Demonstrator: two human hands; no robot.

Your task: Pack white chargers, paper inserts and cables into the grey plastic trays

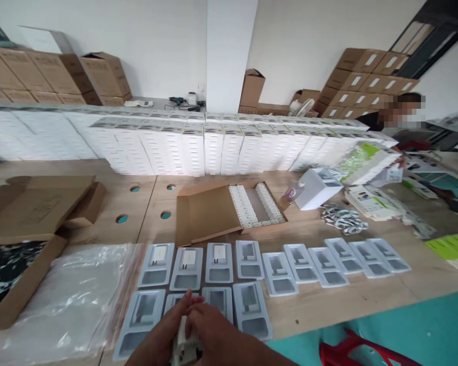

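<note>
My left hand [163,328] and my right hand [217,330] meet low in the middle of the view, over the front row of grey plastic trays [252,325]. Between them are white plug adapters [186,345], seemingly several together; the left hand is wrapped round them and the right fingers close over their top. My hands partly cover two of the trays. In the back row, three trays at the left each hold a white two-pin adapter [159,253]. The other visible trays show bare compartments.
Behind the trays lies an open cardboard box [209,213] with rows of white pieces. Plastic bags [80,290] lie at the left, coiled cables [343,218] at the right. Stacked white boxes [168,147] line the back. A person [377,119] is at the far right; a red stool [351,351] stands below.
</note>
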